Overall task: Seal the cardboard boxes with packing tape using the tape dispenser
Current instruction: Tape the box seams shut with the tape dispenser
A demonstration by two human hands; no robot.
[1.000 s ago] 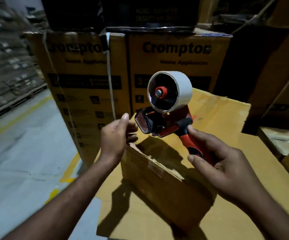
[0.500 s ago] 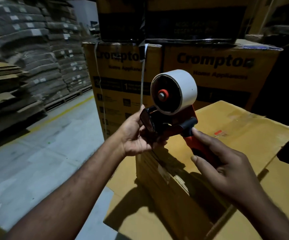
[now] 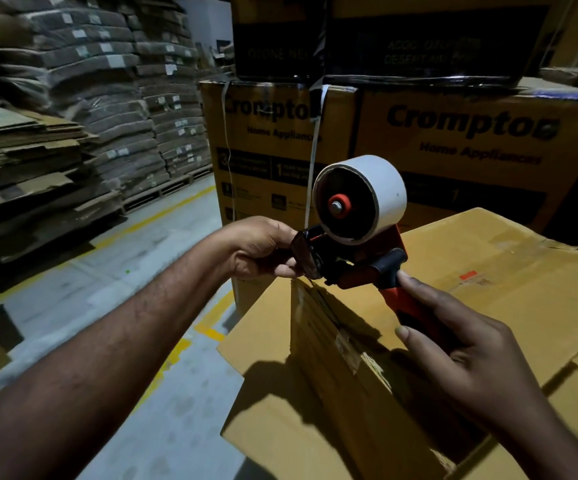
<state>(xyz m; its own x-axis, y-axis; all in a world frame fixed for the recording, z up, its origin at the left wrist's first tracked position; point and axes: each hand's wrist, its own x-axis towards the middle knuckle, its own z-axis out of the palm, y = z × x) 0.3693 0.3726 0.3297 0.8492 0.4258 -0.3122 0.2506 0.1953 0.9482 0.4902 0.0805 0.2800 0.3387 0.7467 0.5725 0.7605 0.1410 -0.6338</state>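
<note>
The right hand (image 3: pixel 471 358) was wrapped round the red handle of the tape dispenser (image 3: pixel 357 261), which was held just above the near top edge of the cardboard box (image 3: pixel 505 271). The left hand (image 3: pixel 260 247) had its fingers curled on the dispenser's black front end, under the white tape roll (image 3: pixel 381 188). The box sat on a wider cardboard sheet (image 3: pixel 263 341). Directly behind rose printed cartons (image 3: pixel 471 140) reading "Crompton Home Appliances" — a white strap (image 3: pixel 315 150) hung down their face, just behind the roll — with dark boxes (image 3: pixel 419 36) stacked on top. To the left, across a grey floor (image 3: pixel 142 271) marked with yellow lines, stood stacks of flattened cardboard (image 3: pixel 38 150) and bundled piles (image 3: pixel 125 81) on pallets.
</note>
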